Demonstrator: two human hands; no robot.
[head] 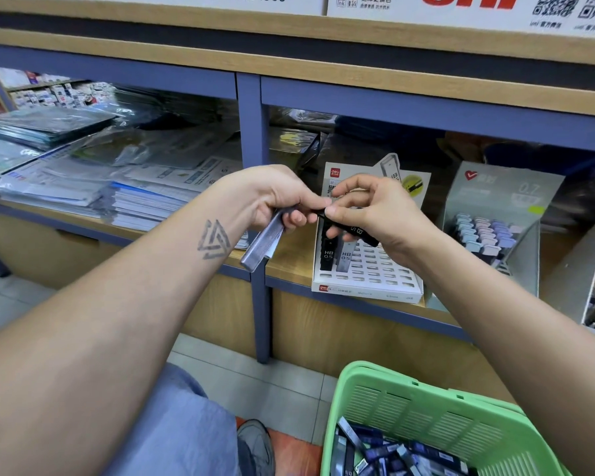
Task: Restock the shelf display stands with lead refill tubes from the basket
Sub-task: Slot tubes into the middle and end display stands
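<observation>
My left hand (275, 197) grips a bundle of grey lead refill tubes (263, 240) that slant down to the left. My right hand (375, 214) pinches a black lead refill tube (356, 231) at its tip, just right of the left fingers. Both hands hover above a white slotted display stand (375, 269) on the shelf; two tubes marked HB 0.5 (335, 257) stand in its left slots, most other slots are bare. A green basket (426, 407) at the bottom right holds several dark and grey tubes (385, 455).
A grey display stand (502, 194) with several pastel tubes sits to the right of the white one, and a clear box (584, 269) beyond it. Stacks of plastic-wrapped paper goods (100, 173) fill the left shelf bay. A blue post (255, 132) divides the bays.
</observation>
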